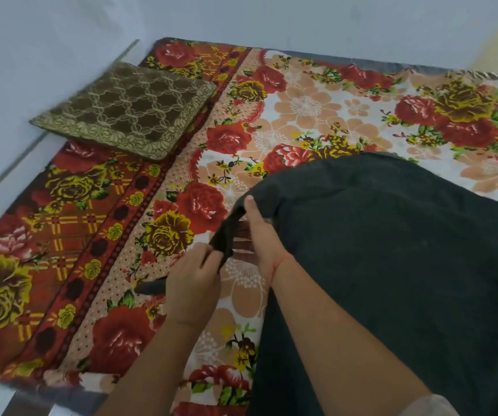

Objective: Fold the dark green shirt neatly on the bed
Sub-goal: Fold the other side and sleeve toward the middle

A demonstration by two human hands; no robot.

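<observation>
We have both hands at the shirt's left edge, near the middle of the view. Our left hand (193,276) pinches a narrow, twisted strip of cloth, which we take for a sleeve (226,235). Our right hand (261,235), just toward 2 o'clock of the left, grips the edge where that strip joins the body, thumb up on the cloth and fingers beneath it.

To do this step well, we judge that we should draw the strip out toward 9 o'clock until the twist opens. Then we lay it flat across the body toward 3 o'clock, the right hand pinning the shoulder line so the crease falls straight. A slow, level pull suits it; a jerk could drag the whole body over the sheet and rumple it.

The dark green shirt (391,265) lies on the bed (316,109), filling the view from 3 to 6 o'clock, its far edge a rounded hump toward 1 o'clock of our hands. It is so dark it reads almost black, matte and soft, with few creases. No collar, buttons or print show, and its near edge runs out of view. The cloth looks limp and should take a fold once pressed. A brown cushion (124,112) sits at 10 o'clock, well apart.
</observation>
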